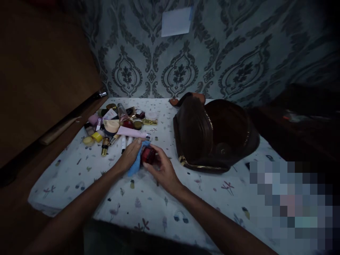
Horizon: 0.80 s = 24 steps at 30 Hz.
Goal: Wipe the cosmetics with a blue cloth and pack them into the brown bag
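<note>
Container of glossy dark red material (148,154) sits between my hands, cloth side left. My right hand (164,170) grips it between thumb and fingers and is the nearer, in direct contact. My left hand (131,153) holds a soft light-blue cloth (135,165) against its left side. Long axis: cannot be determined; the body is compact and partly covered. Dark-brown zippered bag (190,131) stands open, beyond and right of my right hand.
</note>
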{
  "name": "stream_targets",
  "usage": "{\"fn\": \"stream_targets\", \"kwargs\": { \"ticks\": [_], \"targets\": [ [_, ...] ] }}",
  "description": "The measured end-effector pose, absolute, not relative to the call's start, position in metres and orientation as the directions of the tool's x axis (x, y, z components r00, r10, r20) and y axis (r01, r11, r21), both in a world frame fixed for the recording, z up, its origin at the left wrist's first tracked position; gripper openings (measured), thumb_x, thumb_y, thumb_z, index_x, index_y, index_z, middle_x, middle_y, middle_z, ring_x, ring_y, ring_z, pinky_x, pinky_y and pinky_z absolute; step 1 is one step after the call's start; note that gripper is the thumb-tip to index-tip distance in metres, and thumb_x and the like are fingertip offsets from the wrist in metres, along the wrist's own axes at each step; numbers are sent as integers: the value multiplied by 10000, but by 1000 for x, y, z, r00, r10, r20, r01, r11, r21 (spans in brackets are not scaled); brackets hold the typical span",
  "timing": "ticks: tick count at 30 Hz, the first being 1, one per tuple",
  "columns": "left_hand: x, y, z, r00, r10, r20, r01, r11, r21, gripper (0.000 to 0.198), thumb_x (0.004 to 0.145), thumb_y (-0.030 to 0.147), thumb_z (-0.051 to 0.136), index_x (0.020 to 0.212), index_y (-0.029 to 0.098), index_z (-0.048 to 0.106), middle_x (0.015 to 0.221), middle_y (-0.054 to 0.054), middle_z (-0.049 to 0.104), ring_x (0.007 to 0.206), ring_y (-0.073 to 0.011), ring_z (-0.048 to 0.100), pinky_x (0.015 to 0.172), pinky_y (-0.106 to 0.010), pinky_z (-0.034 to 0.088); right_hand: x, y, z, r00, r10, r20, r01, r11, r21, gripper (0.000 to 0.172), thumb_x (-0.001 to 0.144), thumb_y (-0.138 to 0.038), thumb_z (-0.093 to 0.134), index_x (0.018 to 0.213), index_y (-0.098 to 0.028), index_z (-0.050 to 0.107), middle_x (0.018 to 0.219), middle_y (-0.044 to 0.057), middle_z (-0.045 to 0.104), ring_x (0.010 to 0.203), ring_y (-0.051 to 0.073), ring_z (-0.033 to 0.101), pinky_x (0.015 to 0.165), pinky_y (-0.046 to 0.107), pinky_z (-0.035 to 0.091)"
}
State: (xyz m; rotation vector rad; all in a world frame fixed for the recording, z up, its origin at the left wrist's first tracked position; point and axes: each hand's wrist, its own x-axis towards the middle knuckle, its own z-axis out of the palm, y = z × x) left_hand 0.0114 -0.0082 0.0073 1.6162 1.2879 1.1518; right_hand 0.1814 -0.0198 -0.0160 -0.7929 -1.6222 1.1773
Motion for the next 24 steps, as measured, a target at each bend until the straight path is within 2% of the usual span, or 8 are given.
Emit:
{"fn": "stream_targets", "kwargs": {
  "ticks": [2, 4, 7, 9, 12, 18, 21, 24],
  "targets": [
    [9, -11, 7, 139, 958, 251, 342, -284, 896, 610, 972, 666, 324, 1253, 184, 568, 1119, -79, 687, 1026, -252, 641, 983, -394, 479, 182, -17, -16, -351, 912, 211, -155, 165, -974, 554, 849, -416, 703, 1337, -264, 490, 1249, 88, 616, 1087, 241, 632, 944, 411, 533],
    [7, -14, 6, 227, 922, 315, 409, -384, 828, 642, 947, 666, 404, 1362, 180, 473, 1188, -105, 668, 1068, -272, 640, 984, -404, 483, 182, -15, -18, -363, 925, 110, -251, 17, -968, 522, 855, -502, 688, 1293, -278, 513, 1082, 50, 662, 917, 215, 664, 776, 356, 568],
    [4, -17, 4, 346, 864, 365, 477, -498, 724, 725, 889, 635, 557, 1425, 177, 387, 1262, -137, 635, 1098, -293, 639, 970, -399, 492, 181, -12, -23, -391, 920, 9, -327, -129, -936, 483, 842, -602, 664, 1179, -273, 561, 874, 3, 661, 644, 159, 622, 545, 286, 520],
    [2, -18, 4, 357, 854, 378, 512, -517, 686, 735, 867, 622, 597, 1416, 181, 386, 1283, -145, 620, 1102, -299, 640, 950, -392, 499, 180, -11, -25, -406, 914, -16, -340, -167, -925, 483, 832, -630, 662, 1134, -263, 574, 836, -10, 659, 561, 133, 586, 479, 261, 486],
    [3, -19, 4, 303, 879, 369, 560, -477, 677, 685, 876, 637, 564, 1354, 166, 427, 1183, -133, 654, 1016, -292, 662, 883, -386, 510, 180, -11, -24, -427, 904, -17, -345, -181, -921, 475, 835, -631, 662, 1114, -254, 589, 825, -14, 657, 583, 130, 593, 493, 250, 491],
    [7, -21, 8, 225, 910, 347, 586, -411, 698, 521, 934, 617, 444, 1207, 177, 506, 982, -74, 683, 896, -257, 653, 818, -364, 494, 181, -13, -12, -428, 903, 42, -353, -125, -927, 456, 764, -494, 800, 1100, -232, 637, 979, 7, 680, 823, 143, 625, 693, 246, 521],
    [10, -23, 11, 205, 909, 363, 551, -413, 725, 425, 976, 573, 378, 1093, 198, 541, 881, -33, 661, 804, -213, 628, 781, -333, 478, 182, -13, -12, -419, 908, 30, -343, -128, -930, 431, 757, -468, 810, 1070, -215, 657, 989, 18, 692, 833, 150, 632, 703, 250, 513],
    [13, -23, 12, 122, 933, 338, 457, -355, 816, 453, 1000, 575, 312, 883, 206, 546, 697, 9, 576, 650, -172, 564, 655, -297, 443, 182, -14, -12, -422, 906, -10, -356, -176, -918, 472, 743, -446, 827, 1128, -237, 651, 976, 13, 708, 811, 153, 652, 661, 244, 507]
  ]
}}
